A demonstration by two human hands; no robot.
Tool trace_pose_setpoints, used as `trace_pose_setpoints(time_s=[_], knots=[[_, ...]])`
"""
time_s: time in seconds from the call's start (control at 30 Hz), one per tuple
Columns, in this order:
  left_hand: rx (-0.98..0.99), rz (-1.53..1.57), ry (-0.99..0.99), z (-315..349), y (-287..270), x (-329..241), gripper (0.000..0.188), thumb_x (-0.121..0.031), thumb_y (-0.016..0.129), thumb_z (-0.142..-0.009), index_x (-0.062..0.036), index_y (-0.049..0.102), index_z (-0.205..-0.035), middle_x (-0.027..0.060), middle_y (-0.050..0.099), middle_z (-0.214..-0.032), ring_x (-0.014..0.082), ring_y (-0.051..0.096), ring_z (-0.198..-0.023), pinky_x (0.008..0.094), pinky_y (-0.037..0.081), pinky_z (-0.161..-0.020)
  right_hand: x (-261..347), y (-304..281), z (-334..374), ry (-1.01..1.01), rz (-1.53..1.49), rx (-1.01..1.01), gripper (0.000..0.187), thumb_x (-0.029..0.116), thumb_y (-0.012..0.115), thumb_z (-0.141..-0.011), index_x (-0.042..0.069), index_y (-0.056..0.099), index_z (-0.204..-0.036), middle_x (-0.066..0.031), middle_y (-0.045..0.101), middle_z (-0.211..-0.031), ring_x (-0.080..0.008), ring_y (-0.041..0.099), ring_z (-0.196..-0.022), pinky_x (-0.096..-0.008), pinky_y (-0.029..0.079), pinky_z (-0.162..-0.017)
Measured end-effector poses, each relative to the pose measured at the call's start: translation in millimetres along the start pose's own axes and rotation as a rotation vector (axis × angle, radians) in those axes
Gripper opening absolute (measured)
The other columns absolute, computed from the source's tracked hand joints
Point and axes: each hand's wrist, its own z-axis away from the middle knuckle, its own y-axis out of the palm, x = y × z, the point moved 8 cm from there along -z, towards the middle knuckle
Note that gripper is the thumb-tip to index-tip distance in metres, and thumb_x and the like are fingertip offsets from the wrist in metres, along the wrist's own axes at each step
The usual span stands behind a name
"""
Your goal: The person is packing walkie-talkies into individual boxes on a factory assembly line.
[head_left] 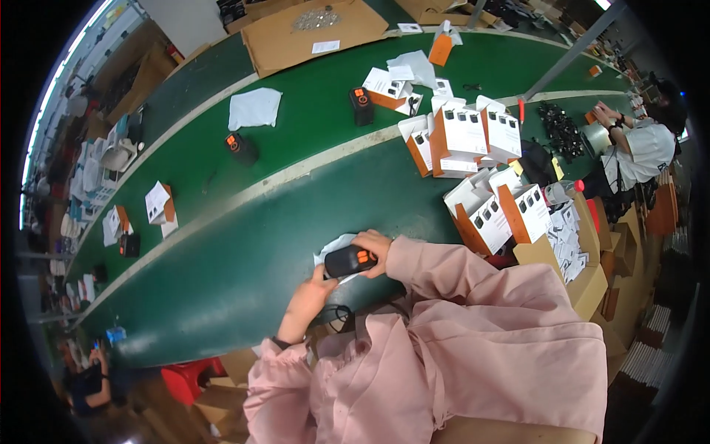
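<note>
the person grasps a black handheld device with orange buttons (346,262) near the front edge of the green bench (259,296), right in front of the body. the right hand (373,250) wraps the device's right end, fingers along the far side and thumb on the near side. the left hand (305,297) pinches at the left end, where a white pouch (336,243) shows around and beneath the device; whether it grips pouch, device or both cannot be told.

the main risk looks like a slip: the case seems smooth, and the thin pouch between it and the left fingers could slide, letting 1 end drop. the pouch might also crease or tear if the 2 hands pull unevenly. a black cable (340,317) lies near the left wrist and could snag on the cuff. the right sleeve (436,266) passes close to the white-and-orange cartons (484,222), so a wide elbow swing might knock 1 over.

the device lies on its long side, its long axis running roughly left to right, the right end slightly farther from the person. the orange buttons are at that right end, facing up.
</note>
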Motion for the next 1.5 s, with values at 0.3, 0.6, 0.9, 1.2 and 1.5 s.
trace_pose_setpoints(time_s=[0.3, 0.6, 0.9, 1.2, 1.5], knots=[[-0.112, -0.163, 0.072, -3.3, 27.5, 18.4, 0.014, -0.007, 0.053, -0.076, -0.0041, 0.059, -0.088, 0.0077, 0.057, -0.097, 0.0235, 0.06, -0.087, 0.0339, 0.052, -0.071, -24.5, 24.0, -25.7, 0.197, -0.022, 0.056, 0.055, 0.032, 0.069, -0.074, 0.009, 0.05, -0.12, -0.0168, 0.051, -0.115, -0.0379, 0.05, -0.103, -0.0407, 0.043, -0.087], [-0.225, 0.011, 0.189, 2.1, 1.1, 13.0, 0.016, -0.007, 0.055, -0.075, -0.0037, 0.06, -0.091, 0.0084, 0.058, -0.096, 0.0254, 0.059, -0.089, 0.0342, 0.05, -0.074, -37.5, -24.2, 3.5, 0.962, 0.082, 0.182, 0.03, 0.029, 0.057, -0.085, 0.005, 0.061, -0.103, -0.0176, 0.061, -0.1, -0.0351, 0.057, -0.096, -0.0372, 0.045, -0.084], [-0.107, 0.033, 0.396, -48.1, -89.7, -45.6, 0.018, -0.008, 0.058, -0.075, -0.0064, 0.061, -0.092, 0.0064, 0.059, -0.098, 0.0251, 0.061, -0.085, 0.0326, 0.052, -0.069, 6.4, 29.3, -40.8, 0.208, 0.703, 0.403, 0.048, 0.032, 0.047, -0.087, 0.026, 0.035, -0.133, -0.0052, 0.038, -0.137, -0.0338, 0.028, -0.129, -0.0658, 0.033, -0.093], [-0.242, -0.115, 0.239, -441.2, -255.4, -42.9, 0.066, -0.034, 0.07, -0.073, -0.0029, 0.043, -0.125, 0.0179, 0.042, -0.129, 0.0373, 0.046, -0.115, 0.0403, 0.041, -0.094, -30.9, 10.0, 8.3, 0.619, 0.517, 0.231, 0.048, 0.025, 0.051, -0.081, 0.02, 0.043, -0.128, -0.0012, 0.048, -0.118, -0.031, 0.051, -0.101, -0.0475, 0.05, -0.071], [-0.037, -0.464, 0.301, -644.4, -147.9, -45.8, 0.12, -0.031, 0.088, -0.041, -0.0117, 0.023, -0.14, 0.0132, 0.029, -0.143, 0.0331, 0.019, -0.136, 0.0548, 0.017, -0.107, -79.5, -24.8, 59.0, 1.008, 0.122, 0.075, 0.057, 0.03, 0.059, -0.074, 0.021, 0.043, -0.128, -0.0056, 0.047, -0.126, -0.0369, 0.052, -0.102, -0.0462, 0.05, -0.074]])
